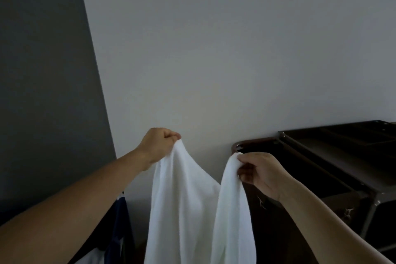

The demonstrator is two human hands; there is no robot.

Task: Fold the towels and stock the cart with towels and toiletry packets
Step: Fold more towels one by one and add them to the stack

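A white towel hangs in front of me, held up by its top edge. My left hand pinches one corner in a closed fist, raised slightly higher. My right hand grips the other bunched corner, thumb and fingers curled round the cloth. The towel sags between my hands and drops out of view at the bottom. The dark brown cart stands at the right, just behind my right hand, its top tray visible. No toiletry packets show.
A pale wall fills the background, with a grey panel on the left. Dark blue and white fabric hangs low at the left beneath my left forearm.
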